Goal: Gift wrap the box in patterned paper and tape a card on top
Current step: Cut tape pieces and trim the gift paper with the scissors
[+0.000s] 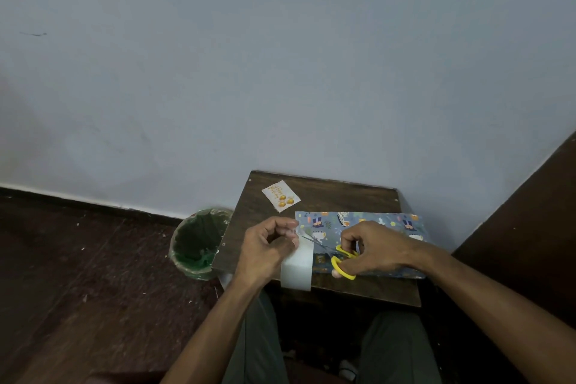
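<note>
Right now I am looking down on a small dark wooden table (pixel 261 221) pushed against a pale wall (pixel 280 56). Its back edge meets the wall, its left edge drops off beside a bin (pixel 194 243) lined with a green bag, and its front edge sits just above my knees. Bare room on the tabletop is mostly in the back left corner, where the card (pixel 281 195) lies flat and tilted, apart from everything else.

The wrapped box (pixel 389 227) lies on the right half of the table, in blue patterned paper. Its long axis runs left to right, roughly parallel to the wall, and its right end reaches the table's right edge near a dark wooden panel (pixel 530 227).

My left hand (pixel 268 249) is curled, thumb and fingertips pinching the end of a strip of clear tape at the box's left end; the roll of tape (pixel 296 268) hangs below that pinch, over the front edge. My right hand (pixel 374 246) grips the yellow-handled scissors (pixel 341 260), fingers through the loops, blades pointing left toward the strip. I cannot tell whether the blades touch the tape.
</note>
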